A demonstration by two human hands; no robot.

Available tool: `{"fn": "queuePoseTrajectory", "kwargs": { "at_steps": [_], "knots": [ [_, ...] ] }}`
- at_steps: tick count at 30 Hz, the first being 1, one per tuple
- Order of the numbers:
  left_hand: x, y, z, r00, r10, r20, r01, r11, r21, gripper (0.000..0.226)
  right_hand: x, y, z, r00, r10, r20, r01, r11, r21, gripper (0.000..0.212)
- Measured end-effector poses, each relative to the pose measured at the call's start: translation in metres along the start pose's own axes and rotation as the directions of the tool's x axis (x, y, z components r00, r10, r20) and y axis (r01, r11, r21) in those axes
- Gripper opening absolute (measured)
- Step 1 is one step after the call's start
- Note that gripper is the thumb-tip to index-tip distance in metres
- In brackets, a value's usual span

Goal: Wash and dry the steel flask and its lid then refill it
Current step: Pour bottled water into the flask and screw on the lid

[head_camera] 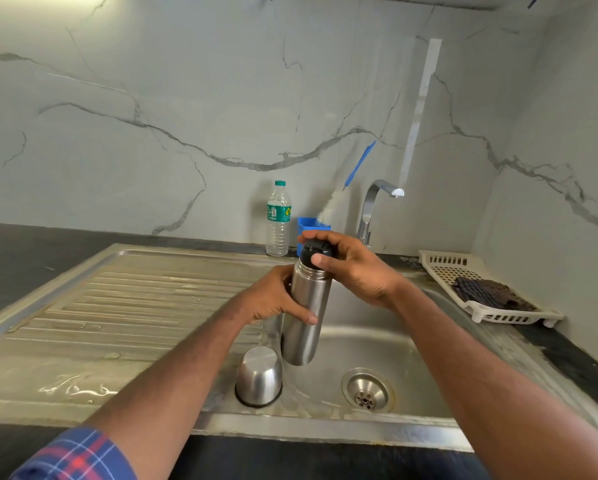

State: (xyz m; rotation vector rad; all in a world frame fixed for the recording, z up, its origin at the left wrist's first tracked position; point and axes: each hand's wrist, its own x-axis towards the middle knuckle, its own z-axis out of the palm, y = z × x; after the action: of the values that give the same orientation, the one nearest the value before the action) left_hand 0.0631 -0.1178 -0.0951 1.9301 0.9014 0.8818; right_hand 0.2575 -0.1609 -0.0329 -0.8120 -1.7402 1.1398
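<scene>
Steel runs across most of the view: a sink point(377, 344) with a ribbed drainboard point(124, 306) set into a dark bench point(20, 258), under a marble wall. A white rack point(439, 268) with a dark cloth point(488, 294) in it sits at the right, and the tap point(377, 202) stands behind the basin, dry as far as can be seen. Near it stand a water bottle point(278, 220) and a blue holder point(306, 225) with a bottle brush point(346, 188) leaning out.

The flask point(308, 306) is held upright over the basin. The left hand point(273, 299) wraps its body, fingers curled round the steel. The right hand point(346, 268) caps the black stopper point(316, 249), thumb and fingers clamped on it. The steel cup lid point(259, 375) stands upside down on the sink's edge, just beside the flask's base.

This looks like the opening step: unscrewing the stopper, though tightening cannot be ruled out. Next calls for a firm twist against the left grip, then setting the stopper down and turning on the tap.
</scene>
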Motion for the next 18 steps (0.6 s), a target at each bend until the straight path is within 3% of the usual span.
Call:
{"fn": "queuePoseTrajectory", "kwargs": {
  "at_steps": [5, 10, 15, 18],
  "knots": [
    [0.005, 0.0, 0.01, 0.997, 0.042, -0.069, -0.042, 0.999, 0.007, 0.073, -0.004, 0.013, 0.007, 0.965, -0.101, -0.24, 0.055, 0.98, -0.193, 0.042],
    [0.012, 0.001, 0.015, 0.991, 0.037, -0.13, -0.046, 0.997, -0.065, 0.072, 0.002, 0.019, 0.033, 0.804, -0.244, -0.542, -0.017, 0.903, -0.43, 0.049],
    [0.006, -0.002, 0.011, 0.996, 0.02, -0.089, -0.023, 0.999, -0.039, 0.077, -0.012, 0.018, 0.022, 0.88, -0.102, -0.464, -0.051, 0.95, -0.307, 0.072],
    [0.0, -0.001, 0.01, 0.997, 0.007, -0.071, -0.006, 1.0, 0.009, 0.076, -0.034, 0.021, 0.023, 0.879, -0.091, -0.469, -0.065, 0.95, -0.306, 0.075]
  ]
}}
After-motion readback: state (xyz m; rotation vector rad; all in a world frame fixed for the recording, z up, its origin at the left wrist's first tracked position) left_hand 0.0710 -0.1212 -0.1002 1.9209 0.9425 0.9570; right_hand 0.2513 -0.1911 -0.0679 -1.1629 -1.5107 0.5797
